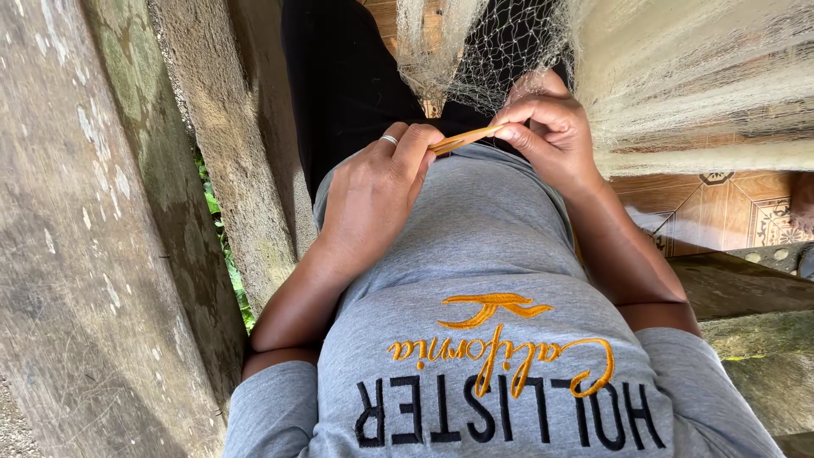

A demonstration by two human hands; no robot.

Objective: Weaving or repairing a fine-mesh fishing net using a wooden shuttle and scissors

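Sitting close to a weathered wooden post, this person has both hands up in front of their grey t-shirt and is working a slim yellow netting needle. That needle is the thing to watch: its long axis runs nearly level across the body, tilted up a touch toward the right hand. Each end is caught, so neither hand is really nearer; the needle simply bridges the gap between them.

The left hand, with a ring on one finger, has its fingers curled and pinching the lower end of the needle. The right hand's fingers are bunched tight around the upper end, and I can't tell whether a strand of net is caught in there too.

Right behind the right hand hangs a pale fishing net, draped in thick folds off to that side, with loose mesh over the dark trousers. Patterned floor tiles show below the net.
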